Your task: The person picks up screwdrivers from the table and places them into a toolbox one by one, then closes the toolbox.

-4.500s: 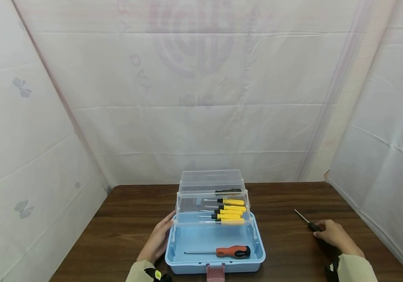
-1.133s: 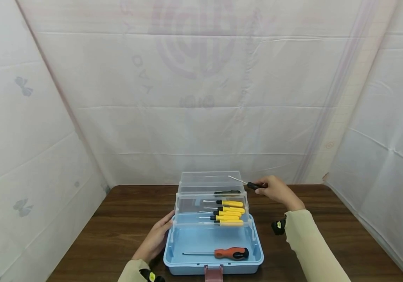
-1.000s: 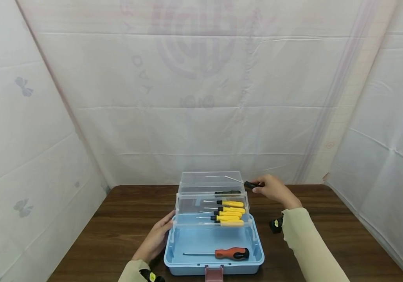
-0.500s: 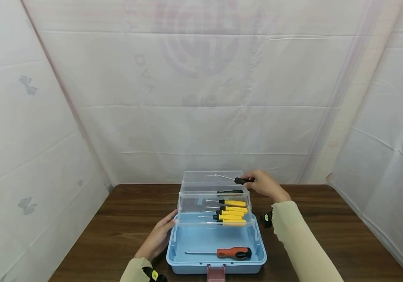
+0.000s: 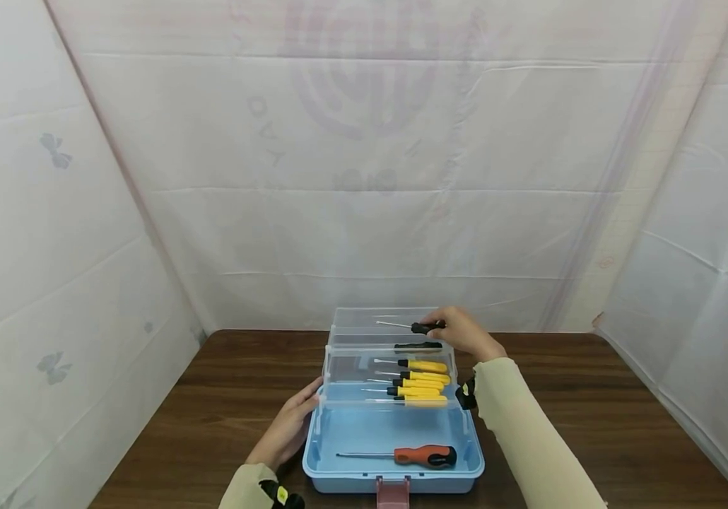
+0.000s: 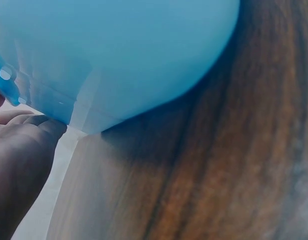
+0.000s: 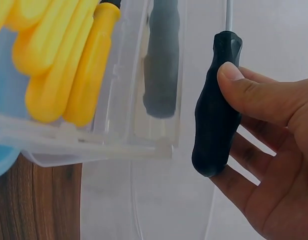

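Observation:
My right hand (image 5: 462,332) pinches the black handle of a screwdriver (image 5: 427,327), its metal shaft pointing left over the clear lid tray at the back of the toolbox. In the right wrist view the thumb and fingers hold that screwdriver (image 7: 218,110) beside a compartment with another black handle (image 7: 161,65). My left hand (image 5: 288,424) touches the left side of the light-blue toolbox (image 5: 392,484), fingers extended along it. In the left wrist view the hand (image 6: 24,145) lies against the blue wall (image 6: 144,60). Inside the box lies an orange-and-black screwdriver (image 5: 424,456).
Several yellow-handled screwdrivers (image 5: 424,378) lie in the clear raised tray (image 5: 345,367). A pinkish latch (image 5: 392,493) hangs at the box's front. The dark wooden table (image 5: 211,403) ends at whitish sheets (image 5: 275,233) at the back and sides.
The right hand took the black screwdriver from the table at right, raised it and brought it leftward over the clear lid tray. The left hand stays at the toolbox's side.

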A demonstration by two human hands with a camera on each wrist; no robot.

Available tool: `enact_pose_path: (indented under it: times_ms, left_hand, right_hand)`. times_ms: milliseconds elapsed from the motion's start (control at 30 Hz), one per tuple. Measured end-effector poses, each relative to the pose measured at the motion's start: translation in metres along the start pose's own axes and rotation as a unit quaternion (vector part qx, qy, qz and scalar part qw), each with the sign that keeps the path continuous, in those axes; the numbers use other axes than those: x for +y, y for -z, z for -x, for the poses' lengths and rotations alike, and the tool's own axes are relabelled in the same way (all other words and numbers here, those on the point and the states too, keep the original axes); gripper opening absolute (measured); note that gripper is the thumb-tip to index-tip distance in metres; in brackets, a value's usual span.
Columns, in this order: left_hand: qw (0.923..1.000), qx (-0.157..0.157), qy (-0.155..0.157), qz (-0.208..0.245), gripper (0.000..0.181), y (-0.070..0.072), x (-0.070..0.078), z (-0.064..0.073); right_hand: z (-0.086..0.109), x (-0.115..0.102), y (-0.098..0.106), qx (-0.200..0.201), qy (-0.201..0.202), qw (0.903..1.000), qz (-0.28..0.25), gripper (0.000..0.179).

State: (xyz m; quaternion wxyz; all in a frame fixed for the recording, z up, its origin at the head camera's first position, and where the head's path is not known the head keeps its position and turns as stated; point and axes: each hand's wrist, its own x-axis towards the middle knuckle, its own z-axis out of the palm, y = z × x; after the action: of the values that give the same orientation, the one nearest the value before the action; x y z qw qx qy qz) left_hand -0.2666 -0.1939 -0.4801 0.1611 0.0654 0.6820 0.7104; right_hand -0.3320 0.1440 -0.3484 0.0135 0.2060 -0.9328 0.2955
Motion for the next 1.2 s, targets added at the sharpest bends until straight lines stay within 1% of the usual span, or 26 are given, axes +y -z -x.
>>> enact_pose_path:
  times_ms: [267, 433, 733, 867, 1033, 1200]
  left_hand:
    - [1.0, -0.001, -0.003, 0.002, 0.064, 0.0, -0.002, 0.001]
    - [1.0, -0.002, -0.004, 0.002, 0.064, 0.001, -0.003, 0.002]
    - [0.9999, -0.007, -0.004, 0.013, 0.063, 0.001, -0.002, 0.0]
    - [0.9999, -0.006, -0.002, 0.013, 0.062, 0.0, -0.002, 0.0]
    - [0.9999, -0.007, -0.007, 0.008, 0.062, 0.001, -0.003, 0.0]
    - [0.9999, -0.009, -0.007, 0.009, 0.062, 0.0, -0.003, 0.001]
  right_hand:
    - [-0.005, -0.004, -0.008, 0.006, -0.027, 0.9996, -0.009, 0.027]
    - [-0.008, -0.006, -0.012, 0.001, -0.04, 0.999, -0.018, 0.027]
    - [-0.016, -0.01, -0.018, -0.013, -0.051, 0.9983, -0.025, 0.028]
    - [-0.017, -0.011, -0.021, -0.016, -0.055, 0.9982, -0.02, 0.027]
    - [-0.018, -0.012, -0.023, -0.018, -0.055, 0.9982, -0.014, 0.027]
    - [-0.018, -0.013, -0.023, -0.027, -0.056, 0.9979, -0.019, 0.028]
